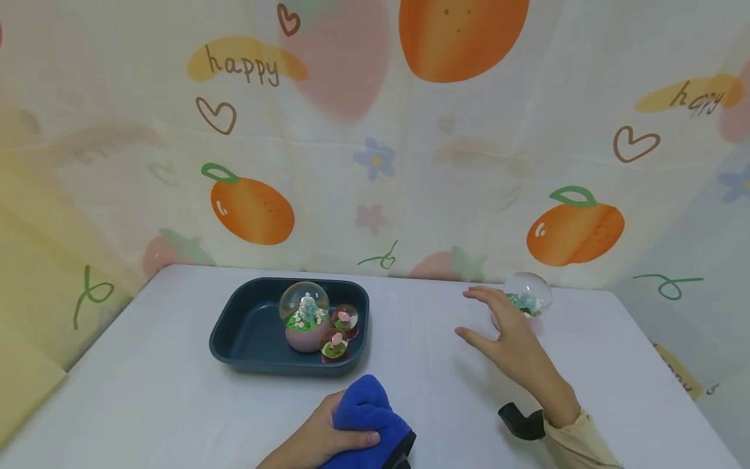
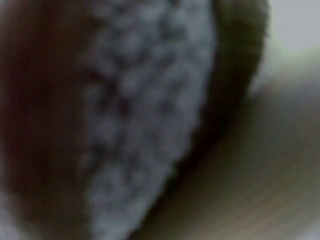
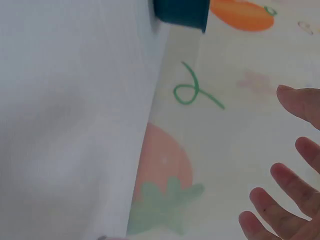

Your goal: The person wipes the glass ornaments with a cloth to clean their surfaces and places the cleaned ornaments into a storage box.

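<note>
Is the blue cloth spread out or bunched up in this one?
Bunched up: the head view shows the blue cloth as a thick, rounded wad gripped in the left hand, not lying flat.

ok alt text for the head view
A person's left hand has a blue cloth in its grip; the open right hand partly hides a snow globe. A dark tray on the table holds a large snow globe and two small globes.

From the head we look forward and down across the table (image 1: pixel 146 397) to the printed backdrop (image 1: pixel 328 143). On the left wrist we sit almost against blurred cloth (image 2: pixel 145 110). From the right wrist, tipped sideways, we face the backdrop, sharing it, the table, the tray (image 1: pixel 281 367) and the right hand (image 1: pixel 513 342) with the head view.
</note>
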Action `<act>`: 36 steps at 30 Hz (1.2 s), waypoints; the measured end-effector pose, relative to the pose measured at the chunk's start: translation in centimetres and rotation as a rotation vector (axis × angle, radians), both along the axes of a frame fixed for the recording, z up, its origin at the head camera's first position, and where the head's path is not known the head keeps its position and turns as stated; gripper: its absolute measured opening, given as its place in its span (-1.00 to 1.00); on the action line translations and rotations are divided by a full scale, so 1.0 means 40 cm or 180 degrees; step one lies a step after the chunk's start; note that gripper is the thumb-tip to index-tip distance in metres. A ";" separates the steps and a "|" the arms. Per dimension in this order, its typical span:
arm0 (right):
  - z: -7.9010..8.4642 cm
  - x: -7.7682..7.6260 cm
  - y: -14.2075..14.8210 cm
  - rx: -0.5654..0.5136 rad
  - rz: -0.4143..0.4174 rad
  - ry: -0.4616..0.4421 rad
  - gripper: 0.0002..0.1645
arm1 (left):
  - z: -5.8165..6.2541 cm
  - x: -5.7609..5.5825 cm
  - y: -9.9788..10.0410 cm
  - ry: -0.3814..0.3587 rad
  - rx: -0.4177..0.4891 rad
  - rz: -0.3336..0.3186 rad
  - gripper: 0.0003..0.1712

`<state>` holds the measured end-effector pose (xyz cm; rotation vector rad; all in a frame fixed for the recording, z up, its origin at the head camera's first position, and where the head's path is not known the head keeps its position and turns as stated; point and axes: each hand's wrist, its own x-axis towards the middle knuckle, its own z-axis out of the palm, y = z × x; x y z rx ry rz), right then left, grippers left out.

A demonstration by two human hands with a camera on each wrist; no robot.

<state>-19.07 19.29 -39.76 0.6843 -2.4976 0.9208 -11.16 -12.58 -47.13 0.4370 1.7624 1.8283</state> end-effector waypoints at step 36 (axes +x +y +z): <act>-0.043 -0.077 0.209 -0.0653 -0.0739 -0.0928 -0.03 | 0.001 0.004 0.000 -0.0072 -0.0096 0.0034 -0.43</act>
